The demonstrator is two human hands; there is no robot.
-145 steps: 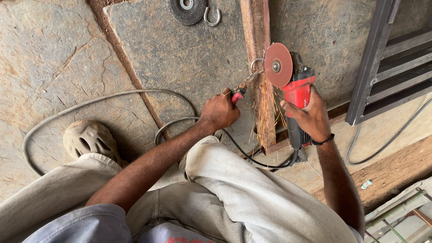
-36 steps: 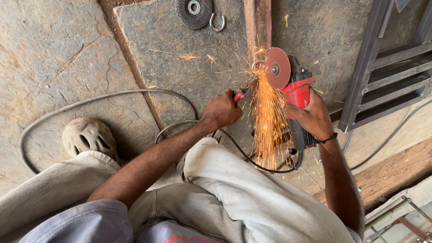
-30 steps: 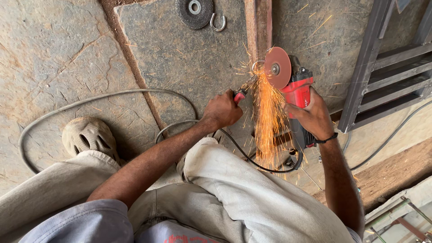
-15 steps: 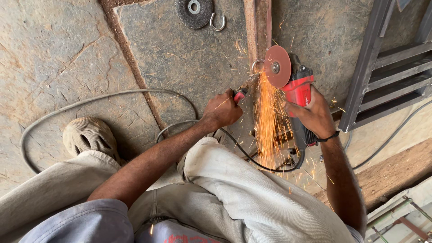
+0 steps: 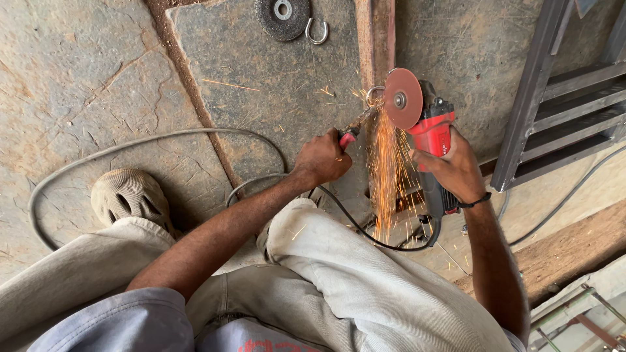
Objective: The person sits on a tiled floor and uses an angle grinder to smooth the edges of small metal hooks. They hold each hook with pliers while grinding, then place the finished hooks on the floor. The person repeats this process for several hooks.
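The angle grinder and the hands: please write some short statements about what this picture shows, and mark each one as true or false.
1. The right hand holds the red angle grinder. True.
2. The left hand is empty. False: it grips red-handled pliers that point at the small metal ring beside the disc.
3. Sparks fall from the disc toward the person. True.
4. A spare grinding disc lies on the stone floor next to a metal hook. True.
5. The grinder is cordless. False: a black cable leaves its rear end.
6. The shoe is black leather. False: it is beige with holes.
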